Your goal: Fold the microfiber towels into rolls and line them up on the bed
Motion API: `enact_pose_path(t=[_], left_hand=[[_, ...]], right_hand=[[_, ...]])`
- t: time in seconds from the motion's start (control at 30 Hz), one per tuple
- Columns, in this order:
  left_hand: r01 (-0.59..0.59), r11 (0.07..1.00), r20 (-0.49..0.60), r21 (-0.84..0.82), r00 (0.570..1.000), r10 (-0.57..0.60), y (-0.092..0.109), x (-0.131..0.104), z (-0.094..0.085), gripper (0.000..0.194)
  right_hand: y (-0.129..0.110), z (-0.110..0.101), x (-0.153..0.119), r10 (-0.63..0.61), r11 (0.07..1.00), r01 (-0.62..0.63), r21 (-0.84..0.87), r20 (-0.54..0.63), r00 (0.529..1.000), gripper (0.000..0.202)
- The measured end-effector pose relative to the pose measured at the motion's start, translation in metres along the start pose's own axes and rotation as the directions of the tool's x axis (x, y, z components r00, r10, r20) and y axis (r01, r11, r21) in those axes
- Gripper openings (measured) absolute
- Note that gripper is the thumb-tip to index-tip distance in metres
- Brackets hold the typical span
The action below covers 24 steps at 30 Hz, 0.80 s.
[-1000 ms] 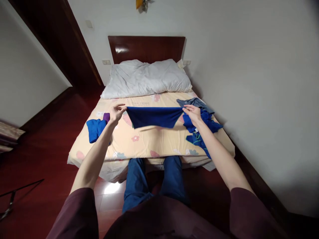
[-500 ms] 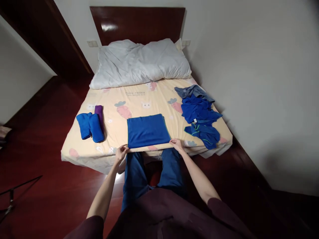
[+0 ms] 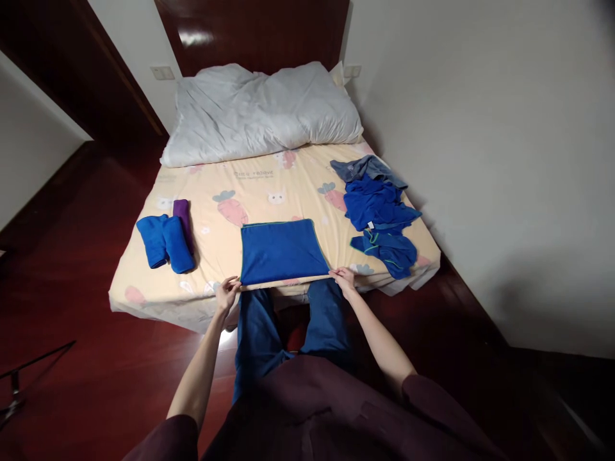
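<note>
A blue towel (image 3: 283, 253) with green edging lies folded into a flat rectangle at the near edge of the bed (image 3: 202, 234). My left hand (image 3: 227, 294) pinches its near left corner between thumb and fingers. At the near right corner, my right hand (image 3: 343, 280) grips the cloth the same way. The towel's near edge is drawn straight between both hands. Left of it rest rolled blue cloths (image 3: 168, 243) beside a rolled purple cloth (image 3: 182, 221).
Crumpled blue cloths (image 3: 379, 205) and a grey cloth (image 3: 368, 169) are heaped on the bed's right side. A white quilt (image 3: 264, 115) lies against the dark headboard (image 3: 259, 35). A thin black stand (image 3: 16, 381) is on the floor at the left.
The towel's near edge looks pulled slightly wider and tauter between my hands. My view has shifted a little, so the bed sits higher and further left.
</note>
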State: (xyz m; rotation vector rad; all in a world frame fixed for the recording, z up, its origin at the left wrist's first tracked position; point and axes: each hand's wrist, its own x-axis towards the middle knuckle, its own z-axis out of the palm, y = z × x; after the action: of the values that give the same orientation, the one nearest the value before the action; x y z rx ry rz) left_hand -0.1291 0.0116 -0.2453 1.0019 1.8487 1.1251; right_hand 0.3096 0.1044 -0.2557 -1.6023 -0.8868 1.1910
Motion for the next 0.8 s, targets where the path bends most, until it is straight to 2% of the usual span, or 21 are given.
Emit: enact_pose_path(t=[0.2, 0.27, 0.37, 0.47, 0.57, 0.67, 0.8], left_hand=[[-0.001, 0.996, 0.056, 0.089, 0.998, -0.004, -0.008, -0.006, -0.016, 0.055], [0.006, 0.994, 0.117, 0.106, 0.993, -0.018, -0.007, -0.003, -0.022, 0.060], [0.038, 0.994, 0.253, 0.098, 0.966, -0.061, -0.003, 0.012, -0.027, 0.079], [0.105, 0.990, 0.300, 0.098, 0.945, -0.130, 0.007, 0.044, -0.023, 0.095], [0.134, 0.987, 0.266, 0.086, 0.952, -0.153, 0.024, 0.092, -0.009, 0.097], [0.099, 0.988, 0.194, 0.121, 0.974, -0.121, 0.044, 0.145, 0.010, 0.086], [0.057, 0.966, 0.079, 0.253, 0.994, -0.080, 0.061, 0.208, 0.036, 0.057]], right_hand=[[0.012, -0.011, -0.010, 0.014, 1.000, -0.013, -0.012, 0.092, 0.996, 0.068], [0.010, -0.017, -0.012, 0.008, 1.000, -0.005, -0.024, 0.135, 0.991, 0.064], [0.004, -0.022, -0.007, 0.026, 0.994, 0.002, -0.113, 0.248, 0.969, 0.057], [-0.006, -0.014, 0.014, 0.046, 0.980, 0.018, -0.198, 0.315, 0.948, 0.053], [-0.020, 0.013, 0.055, 0.009, 0.980, 0.047, -0.196, 0.276, 0.961, 0.052], [-0.031, 0.052, 0.107, -0.060, 0.958, 0.117, -0.261, 0.215, 0.975, 0.045], [-0.043, 0.103, 0.171, -0.118, 0.896, 0.166, -0.411, 0.140, 0.983, 0.031]])
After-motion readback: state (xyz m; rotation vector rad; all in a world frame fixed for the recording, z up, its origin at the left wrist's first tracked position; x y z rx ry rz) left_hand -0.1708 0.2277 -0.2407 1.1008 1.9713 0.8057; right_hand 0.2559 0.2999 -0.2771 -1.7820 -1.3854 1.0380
